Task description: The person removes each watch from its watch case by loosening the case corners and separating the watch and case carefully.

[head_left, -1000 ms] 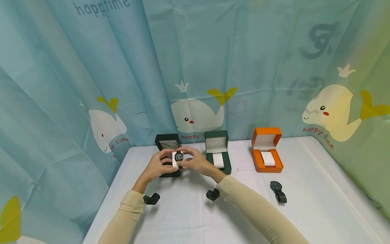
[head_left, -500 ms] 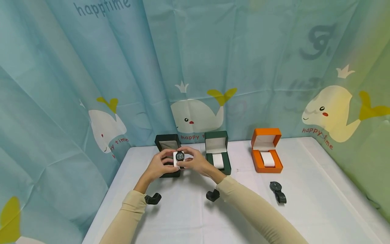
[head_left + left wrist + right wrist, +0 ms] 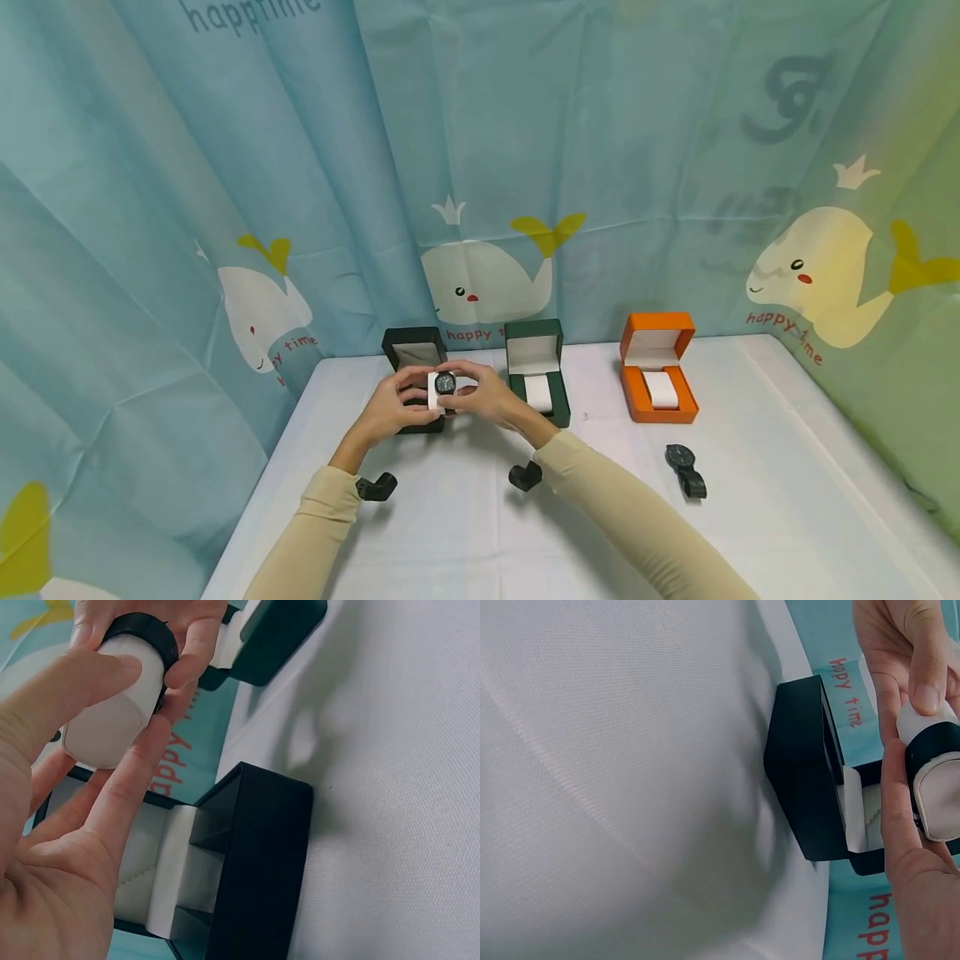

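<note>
Both hands hold a white watch cushion (image 3: 105, 735) with a black wristwatch (image 3: 446, 383) strapped round it, dial facing the head camera. My left hand (image 3: 385, 410) pinches the cushion from the left, its thumb pressed on the white side in the left wrist view. From the right, my right hand (image 3: 489, 398) grips the watch and its black strap (image 3: 933, 742). Behind and below them stands a dark watch box (image 3: 413, 337) with its lid up, partly hidden by the hands. The slot inside this box (image 3: 262, 862) shows bare in the left wrist view.
Right of the hands stands an open green watch box (image 3: 559, 398) with a white cushion (image 3: 537, 393). Farther right is an open orange box (image 3: 635, 402), also with a white cushion (image 3: 661, 390). Another black watch (image 3: 681, 457) lies on the white tablecloth (image 3: 465, 533). A whale-print curtain (image 3: 645, 167) hangs behind.
The watch and cushion have shifted slightly to the right with both hands still gripping them. The boxes and the other watch stay where they were.
</note>
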